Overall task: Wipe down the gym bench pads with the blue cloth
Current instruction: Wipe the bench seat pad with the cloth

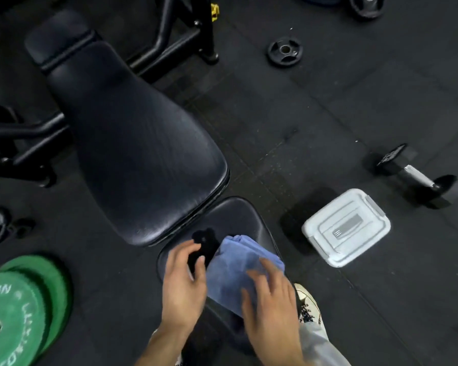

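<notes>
R grip flat, fingers spread on blue cloth | L grip clamped on black obj

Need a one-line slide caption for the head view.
Right hand presses the blue cloth on the bench seat pad; left hand beside it.

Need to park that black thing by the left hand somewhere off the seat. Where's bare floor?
Bare floor lies between the seat pad and the white box, and left of the seat toward the green plates. The seat is crowded: blue cloth and both hands.
</notes>
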`<move>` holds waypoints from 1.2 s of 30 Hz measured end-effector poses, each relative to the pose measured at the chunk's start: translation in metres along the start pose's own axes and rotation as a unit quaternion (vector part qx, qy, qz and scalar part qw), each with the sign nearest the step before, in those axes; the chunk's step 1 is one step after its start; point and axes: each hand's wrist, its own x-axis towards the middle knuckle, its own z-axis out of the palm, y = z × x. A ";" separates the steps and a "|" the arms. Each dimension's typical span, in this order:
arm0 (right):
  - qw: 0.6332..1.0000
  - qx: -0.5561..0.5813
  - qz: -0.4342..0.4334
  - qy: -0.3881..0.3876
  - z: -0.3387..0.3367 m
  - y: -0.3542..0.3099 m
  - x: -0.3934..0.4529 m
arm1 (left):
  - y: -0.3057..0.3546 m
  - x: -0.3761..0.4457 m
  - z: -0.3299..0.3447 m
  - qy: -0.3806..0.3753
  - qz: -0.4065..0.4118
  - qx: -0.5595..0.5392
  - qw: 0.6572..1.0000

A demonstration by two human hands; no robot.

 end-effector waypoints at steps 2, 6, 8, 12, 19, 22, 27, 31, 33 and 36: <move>0.999 -0.042 -0.003 -0.015 0.019 -0.016 0.000 | -0.022 0.016 -0.016 -0.013 0.020 0.032 0.999; 0.993 -0.104 0.046 -0.009 0.052 -0.038 0.004 | -0.076 0.053 -0.038 -0.081 0.051 0.097 0.991; 0.988 -0.130 0.077 -0.010 0.068 -0.045 0.002 | -0.095 0.060 -0.044 -0.126 0.053 0.091 0.986; 0.978 -0.176 0.110 0.019 0.081 -0.049 0.008 | -0.111 0.059 -0.042 -0.142 0.059 0.022 0.988; 0.971 -0.198 0.134 0.016 0.083 -0.045 0.010 | -0.110 0.059 -0.038 -0.137 0.006 -0.047 0.989; 0.970 -0.197 0.140 0.017 0.085 -0.049 0.012 | -0.106 0.055 -0.036 -0.124 -0.015 -0.064 0.990; 0.972 -0.191 0.133 0.021 0.088 -0.053 0.018 | -0.103 0.053 -0.032 -0.094 -0.026 -0.078 0.992; 0.972 -0.193 0.134 0.025 0.082 -0.051 0.051 | -0.107 0.057 -0.034 -0.101 -0.023 -0.076 0.992; 0.972 -0.174 0.154 0.033 0.081 -0.051 0.075 | -0.107 0.060 -0.035 -0.113 -0.024 -0.076 0.990; 0.972 -0.147 0.178 0.039 0.081 -0.051 0.105 | -0.106 0.061 -0.037 -0.117 -0.024 -0.076 0.990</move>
